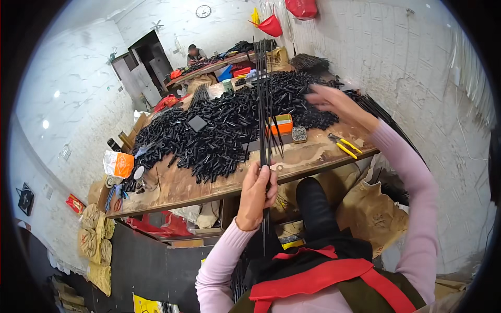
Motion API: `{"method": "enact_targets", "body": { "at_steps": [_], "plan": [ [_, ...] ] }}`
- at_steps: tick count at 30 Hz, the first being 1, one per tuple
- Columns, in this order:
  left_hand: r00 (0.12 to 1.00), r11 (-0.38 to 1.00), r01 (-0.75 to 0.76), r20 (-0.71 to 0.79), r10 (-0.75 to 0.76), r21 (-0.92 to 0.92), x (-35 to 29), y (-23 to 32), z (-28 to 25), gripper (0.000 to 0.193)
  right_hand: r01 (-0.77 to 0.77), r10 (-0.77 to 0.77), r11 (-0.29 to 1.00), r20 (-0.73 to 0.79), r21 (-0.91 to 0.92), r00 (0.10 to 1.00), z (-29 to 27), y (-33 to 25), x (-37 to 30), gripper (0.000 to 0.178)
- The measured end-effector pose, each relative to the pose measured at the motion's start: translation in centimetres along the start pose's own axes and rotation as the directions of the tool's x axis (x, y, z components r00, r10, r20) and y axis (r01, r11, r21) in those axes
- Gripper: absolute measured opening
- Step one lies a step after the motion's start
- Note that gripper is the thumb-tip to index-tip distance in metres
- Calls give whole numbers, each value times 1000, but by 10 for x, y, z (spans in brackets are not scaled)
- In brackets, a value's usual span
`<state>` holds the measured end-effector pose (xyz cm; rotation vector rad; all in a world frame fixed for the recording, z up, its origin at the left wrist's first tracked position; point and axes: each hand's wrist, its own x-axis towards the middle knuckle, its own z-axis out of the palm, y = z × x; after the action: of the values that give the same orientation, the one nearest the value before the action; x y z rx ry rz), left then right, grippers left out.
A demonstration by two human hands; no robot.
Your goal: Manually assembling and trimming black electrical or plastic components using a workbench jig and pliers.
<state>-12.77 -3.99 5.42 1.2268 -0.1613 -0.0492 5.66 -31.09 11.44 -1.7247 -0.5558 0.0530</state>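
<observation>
In front of me my left hand (pixel 254 194) is closed round a bundle of long, thin black rods (pixel 262 104). They stand nearly upright, rising past the table edge, and a few splay apart near the middle. My right hand (pixel 336 101) is stretched out over the right end of a big heap of short black tubular pieces (pixel 198 138). Its fingers point left and are blurred, and nothing shows in them. Behind the rods are an orange box (pixel 282 124) and a small clear container (pixel 299 134) of tiny parts.
Yellow-handled pliers (pixel 345 146) lie near the front edge of the wooden table (pixel 219 192). More dark rods (pixel 383 115) lie on the right. An orange-and-white packet (pixel 119 164) is at the left. A brown sack (pixel 373 211) stands below. Another person (pixel 195 53) sits far back.
</observation>
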Motion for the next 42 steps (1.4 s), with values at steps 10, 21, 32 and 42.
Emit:
{"method": "enact_targets", "body": {
  "at_steps": [10,21,32,42],
  "plan": [
    [955,941,224,249,-160,-252,-2,-19,-8,44,-249,2,762,382,598,924,106,-52,72,27],
    [928,916,252,345,-138,-312,42,1,-25,44,-249,11,789,392,562,920,115,-45,34,32],
    [940,900,268,297,-166,-344,27,10,-25,39,-354,17,754,523,554,852,125,-32,16,33],
    [973,947,188,184,-143,-259,22,9,-32,42,-437,62,706,566,557,822,139,-27,21,28]
  ]
}}
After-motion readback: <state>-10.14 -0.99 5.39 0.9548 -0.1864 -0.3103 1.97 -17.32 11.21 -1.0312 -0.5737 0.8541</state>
